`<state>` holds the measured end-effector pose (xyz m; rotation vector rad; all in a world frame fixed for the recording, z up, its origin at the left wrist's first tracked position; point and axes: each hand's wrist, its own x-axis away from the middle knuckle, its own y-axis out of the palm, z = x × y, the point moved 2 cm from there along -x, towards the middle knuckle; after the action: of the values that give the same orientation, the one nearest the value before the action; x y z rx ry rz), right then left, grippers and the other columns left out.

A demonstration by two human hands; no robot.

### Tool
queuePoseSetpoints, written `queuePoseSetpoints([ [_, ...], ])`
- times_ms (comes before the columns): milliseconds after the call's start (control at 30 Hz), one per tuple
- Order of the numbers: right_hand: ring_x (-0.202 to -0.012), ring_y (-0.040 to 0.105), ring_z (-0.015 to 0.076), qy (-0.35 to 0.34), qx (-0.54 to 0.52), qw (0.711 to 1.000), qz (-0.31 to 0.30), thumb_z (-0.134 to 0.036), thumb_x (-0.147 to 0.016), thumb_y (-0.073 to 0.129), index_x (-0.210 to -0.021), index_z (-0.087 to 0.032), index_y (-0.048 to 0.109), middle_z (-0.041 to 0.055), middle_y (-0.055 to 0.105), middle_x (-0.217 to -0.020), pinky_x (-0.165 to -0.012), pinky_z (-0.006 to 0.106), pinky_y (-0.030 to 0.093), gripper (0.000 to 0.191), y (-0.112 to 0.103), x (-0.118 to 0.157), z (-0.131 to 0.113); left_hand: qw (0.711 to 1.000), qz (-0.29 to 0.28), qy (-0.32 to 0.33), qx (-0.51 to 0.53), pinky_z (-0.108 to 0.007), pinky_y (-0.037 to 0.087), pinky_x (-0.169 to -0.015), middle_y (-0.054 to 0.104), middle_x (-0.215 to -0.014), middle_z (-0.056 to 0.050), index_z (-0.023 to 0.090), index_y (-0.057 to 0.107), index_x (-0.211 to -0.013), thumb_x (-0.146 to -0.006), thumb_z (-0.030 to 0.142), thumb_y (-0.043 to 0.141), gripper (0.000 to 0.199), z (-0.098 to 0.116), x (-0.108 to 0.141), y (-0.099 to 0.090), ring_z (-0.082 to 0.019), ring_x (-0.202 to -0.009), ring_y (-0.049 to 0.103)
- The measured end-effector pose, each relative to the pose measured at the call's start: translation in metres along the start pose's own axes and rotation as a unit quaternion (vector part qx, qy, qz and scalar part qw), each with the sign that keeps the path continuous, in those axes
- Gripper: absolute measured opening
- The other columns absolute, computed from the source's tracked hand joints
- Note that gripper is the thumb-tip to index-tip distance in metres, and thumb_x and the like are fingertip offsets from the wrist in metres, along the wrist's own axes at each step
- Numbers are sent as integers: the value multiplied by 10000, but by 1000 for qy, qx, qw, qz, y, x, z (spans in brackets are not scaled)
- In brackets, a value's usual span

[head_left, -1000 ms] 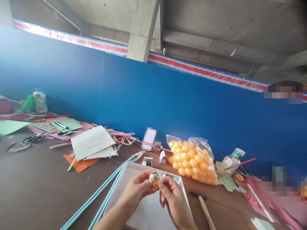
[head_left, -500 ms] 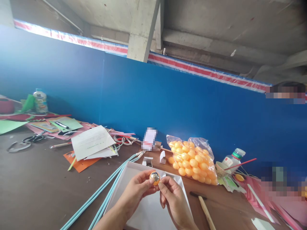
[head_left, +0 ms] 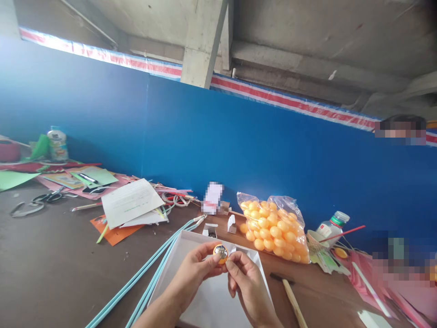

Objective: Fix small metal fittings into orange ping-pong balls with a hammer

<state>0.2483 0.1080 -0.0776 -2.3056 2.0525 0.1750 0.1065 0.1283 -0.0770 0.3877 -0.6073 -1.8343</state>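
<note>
An orange ball with a shiny silver cap (head_left: pixel 220 253) is pinched between the thumb and fingers of my left hand (head_left: pixel 198 269). My right hand (head_left: pixel 245 279) is closed, its thumb and index fingertip pressed together at the ball's right edge; whatever they grip there is too small to make out. Both hands are over a shallow white box (head_left: pixel 213 304). Light blue cords (head_left: pixel 155 264) run along the box's left side. Behind the box stands a small open carton (head_left: pixel 210 231) with dark contents.
A clear bag of orange balls (head_left: pixel 273 230) lies behind on the right, near a hammer (head_left: pixel 292 298). Papers (head_left: pixel 131 202) and scissors (head_left: pixel 48 197) are at left. A bottle (head_left: pixel 332 228) stands by the blue partition (head_left: pixel 205 136). Part of a person's head (head_left: pixel 401 127) shows beyond it.
The person's head beyond the partition has shifted slightly left. My hands and the ball have hardly moved.
</note>
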Motion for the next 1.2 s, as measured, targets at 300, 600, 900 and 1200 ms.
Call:
queuePoseSetpoints([
  [300, -413, 409, 51, -3, 2, 1000, -3, -386, -856, 564, -804, -173, 539, -77, 457, -475, -439, 186, 318, 222, -2, 0, 1, 1000, 3, 15, -8, -445, 495, -896, 671, -1028, -112, 140, 668, -1010, -638, 391, 770, 460, -1, -1, 0, -254, -850, 679],
  [600, -412, 410, 46, 0, 0, 1000, -5, -396, -847, 575, -802, -171, 545, -75, 465, -487, -431, 178, 320, 231, -1, 1, 0, 1000, 3, 19, -15, -441, 500, -891, 671, -1042, -115, 142, 657, -1039, -644, 390, 767, 479, -2, -1, -2, -257, -861, 679],
  [900, -406, 407, 46, -2, 0, 1000, -3, -391, -853, 568, -804, -172, 541, -79, 458, -471, -432, 180, 321, 226, -2, 0, 1, 999, 3, 27, -21, -434, 507, -877, 677, -1027, -116, 136, 651, -1034, -643, 397, 765, 484, -3, -2, -1, -261, -861, 676],
  [1200, -405, 405, 48, -1, 5, 1000, -5, -394, -850, 570, -800, -169, 544, -78, 458, -479, -425, 181, 329, 232, -2, 1, 0, 999, 9, 35, -35, -436, 511, -870, 686, -1012, -118, 132, 646, -1034, -638, 407, 764, 496, -3, -2, -2, -261, -846, 679],
])
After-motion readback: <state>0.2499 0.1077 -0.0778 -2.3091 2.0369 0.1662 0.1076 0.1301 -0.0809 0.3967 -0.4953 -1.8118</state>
